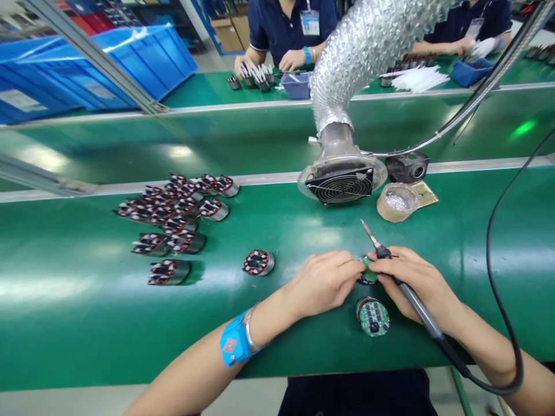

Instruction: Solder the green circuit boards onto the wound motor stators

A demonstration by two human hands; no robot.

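My left hand (pixel 324 279) pinches the left edge of a round green circuit board (pixel 369 270), mostly covered by my fingers. My right hand (pixel 418 283) grips a soldering iron (pixel 414 303), its bare tip pointing up and left, away from the board. Fingertips of this same hand also touch the board's right side. Just below, a motor stator (pixel 359 312) stands with a round green board (pixel 374 319) on its end. To the left of my left hand sits a single stator (pixel 259 263) with red windings and no board on it.
Several stators (pixel 173 211) are grouped at the left. A fume extractor (pixel 342 179) hangs above my hands, beside a solder-tip cleaner cup (pixel 396 202) and a dark holder (pixel 407 167). The iron's cable (pixel 489 248) loops at right. Blue bins (pixel 143 63) and two co-workers are across the bench.
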